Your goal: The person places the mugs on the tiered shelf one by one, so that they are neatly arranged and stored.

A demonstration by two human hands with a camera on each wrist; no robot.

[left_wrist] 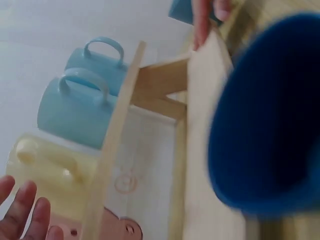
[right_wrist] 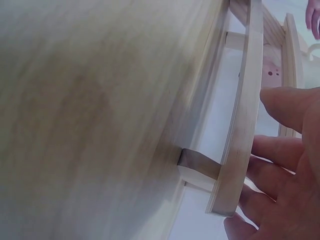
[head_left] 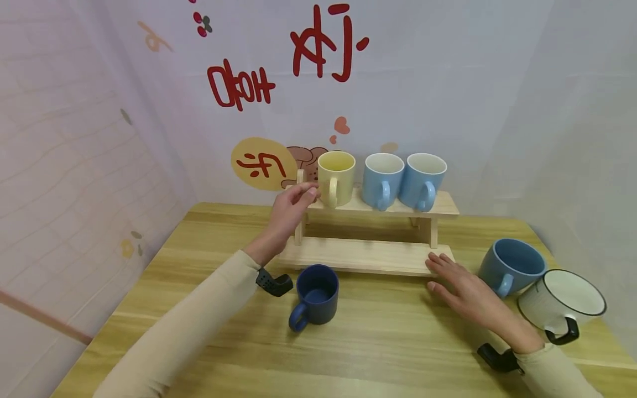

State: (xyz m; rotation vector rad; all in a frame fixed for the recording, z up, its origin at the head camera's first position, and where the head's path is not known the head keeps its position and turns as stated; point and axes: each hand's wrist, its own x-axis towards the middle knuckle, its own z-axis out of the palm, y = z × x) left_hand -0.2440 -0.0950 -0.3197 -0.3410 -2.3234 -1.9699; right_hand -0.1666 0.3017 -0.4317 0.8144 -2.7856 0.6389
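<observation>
A yellow mug (head_left: pixel 345 181) stands at the left end of the upper board of a two-tier wooden shelf (head_left: pixel 365 255). Beside its handle is my left hand (head_left: pixel 288 214); in the left wrist view the fingers (left_wrist: pixel 22 207) are spread apart and do not wrap the mug. Two light blue mugs (head_left: pixel 372 185) (head_left: pixel 411 185) share that board to the right, handles facing me. My right hand (head_left: pixel 465 293) lies with extended fingers at the right end of the lower board, and the right wrist view shows fingers against the board's edge (right_wrist: pixel 235 175). A dark blue mug (head_left: pixel 322 309) stands before the shelf.
On the right of the wooden table (head_left: pixel 388 342) stand a blue-grey mug (head_left: pixel 490 270) and a white mug (head_left: pixel 539 304) with a black rim and handle, both near my right forearm. A printed cloth (head_left: pixel 448 83) hangs behind the shelf.
</observation>
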